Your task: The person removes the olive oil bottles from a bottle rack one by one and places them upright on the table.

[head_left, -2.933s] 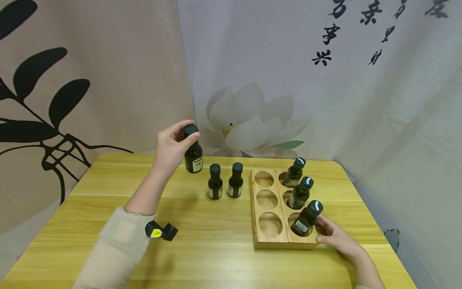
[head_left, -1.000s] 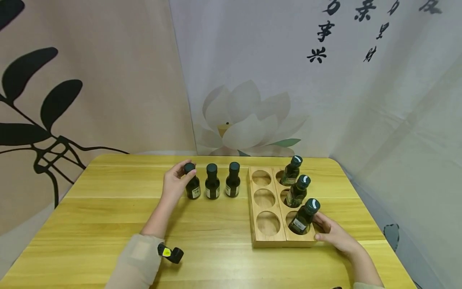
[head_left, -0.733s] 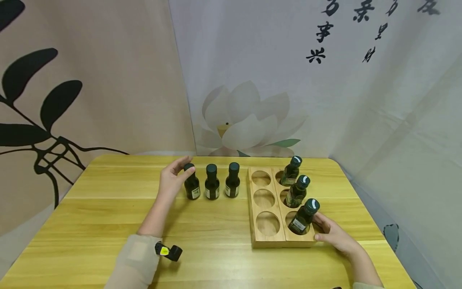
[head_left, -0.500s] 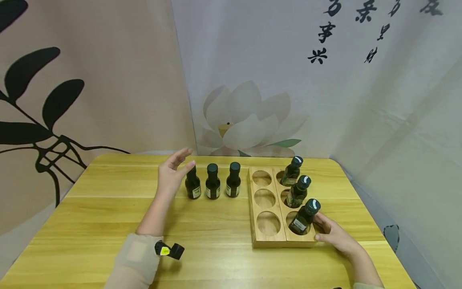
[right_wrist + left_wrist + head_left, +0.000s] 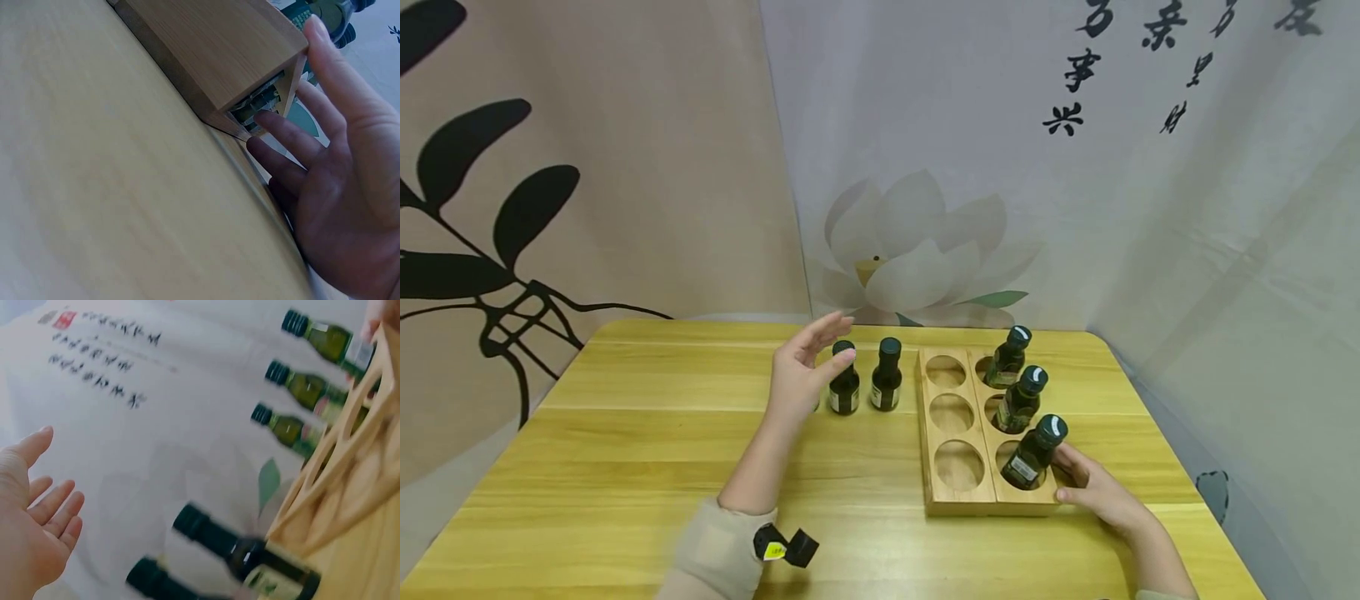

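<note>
In the head view my left hand (image 5: pixel 801 375) is raised with fingers and thumb spread, holding nothing. It hides most of the leftmost dark bottle. Its thumb tip overlaps the neck of the middle dark bottle (image 5: pixel 844 394); contact cannot be told. A third dark bottle (image 5: pixel 886 388) stands just right of that. The left wrist view shows the left hand (image 5: pixel 37 519) palm visible, apart from the bottles. My right hand (image 5: pixel 1101 492) touches the near right corner of a wooden rack (image 5: pixel 962 507). In the right wrist view its thumb (image 5: pixel 325 53) rests at the rack's edge, fingers loosely extended.
The rack's right column holds three green bottles, far (image 5: pixel 1006 367), middle (image 5: pixel 1018 408) and near (image 5: pixel 1030 462), tilted in their round holes. Its left column has three holes with nothing in them. A printed cloth (image 5: pixel 917 125) hangs behind the wooden table (image 5: pixel 625 467).
My left hand lowered a dark bottle to the table at the left of the row, let go, spread its fingers and moved right toward the middle bottle. The right hand stayed at the rack.
</note>
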`<control>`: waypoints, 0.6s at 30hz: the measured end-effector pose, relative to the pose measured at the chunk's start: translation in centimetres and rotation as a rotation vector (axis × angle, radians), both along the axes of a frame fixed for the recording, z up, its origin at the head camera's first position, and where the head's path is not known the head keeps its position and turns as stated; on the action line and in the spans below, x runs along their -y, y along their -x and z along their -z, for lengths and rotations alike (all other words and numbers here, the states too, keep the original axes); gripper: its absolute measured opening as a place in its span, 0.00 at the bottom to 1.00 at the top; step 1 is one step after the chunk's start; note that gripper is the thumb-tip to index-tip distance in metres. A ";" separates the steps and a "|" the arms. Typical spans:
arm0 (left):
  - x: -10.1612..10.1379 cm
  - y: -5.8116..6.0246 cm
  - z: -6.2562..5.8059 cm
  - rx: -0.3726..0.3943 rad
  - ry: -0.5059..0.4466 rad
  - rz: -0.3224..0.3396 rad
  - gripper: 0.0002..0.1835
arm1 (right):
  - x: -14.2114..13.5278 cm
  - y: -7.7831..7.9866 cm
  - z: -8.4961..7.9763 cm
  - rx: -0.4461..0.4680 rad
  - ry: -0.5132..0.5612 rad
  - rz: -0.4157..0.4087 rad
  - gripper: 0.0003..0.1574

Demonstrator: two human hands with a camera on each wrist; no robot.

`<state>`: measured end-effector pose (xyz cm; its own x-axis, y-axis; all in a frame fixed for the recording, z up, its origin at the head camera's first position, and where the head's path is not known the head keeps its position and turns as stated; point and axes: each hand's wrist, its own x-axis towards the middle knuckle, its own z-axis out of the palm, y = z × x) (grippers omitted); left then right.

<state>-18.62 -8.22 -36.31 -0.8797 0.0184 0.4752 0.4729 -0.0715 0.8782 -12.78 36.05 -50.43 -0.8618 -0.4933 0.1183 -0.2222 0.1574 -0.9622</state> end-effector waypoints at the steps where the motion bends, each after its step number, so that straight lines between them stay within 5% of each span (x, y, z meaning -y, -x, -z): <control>1: -0.5 -0.2 0.0 -0.005 -0.003 0.021 0.25 | 0.0 0.0 0.0 -0.002 0.000 0.000 0.43; 18: -10.7 -3.1 2.2 0.038 0.018 0.253 0.26 | 0.1 -0.2 -0.1 0.019 -0.024 0.035 0.45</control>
